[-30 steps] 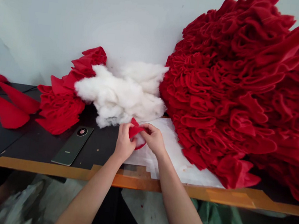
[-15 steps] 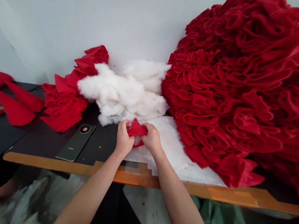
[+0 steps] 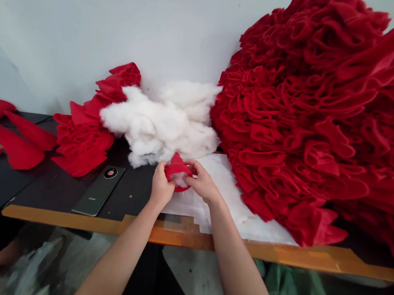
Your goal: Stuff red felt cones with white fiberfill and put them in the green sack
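Between my hands is a small red felt cone (image 3: 177, 163), its tip pointing away from me and its open end facing me. White stuffing (image 3: 180, 179) shows inside that opening. My left hand (image 3: 163, 185) grips the cone's left side, fingers closed around the rim. My right hand (image 3: 204, 182) pinches the right edge of the opening with thumb and fingers. Just beyond the hands lies a heap of white fibre stuffing (image 3: 164, 121). Under them a white sheet (image 3: 226, 200) covers part of the dark table (image 3: 130, 182).
A huge pile of red felt pieces (image 3: 302, 118) rises on the right against the wall. To the left are a smaller red stack (image 3: 83, 140), a dark phone (image 3: 99, 190) and several filled red cones (image 3: 18, 150). Orange-brown tape (image 3: 74, 221) runs along the table's front edge.
The cone has been turned so that its open end and the stuffing face me more. My right hand has shifted its fingers on the rim. The view has moved slightly.
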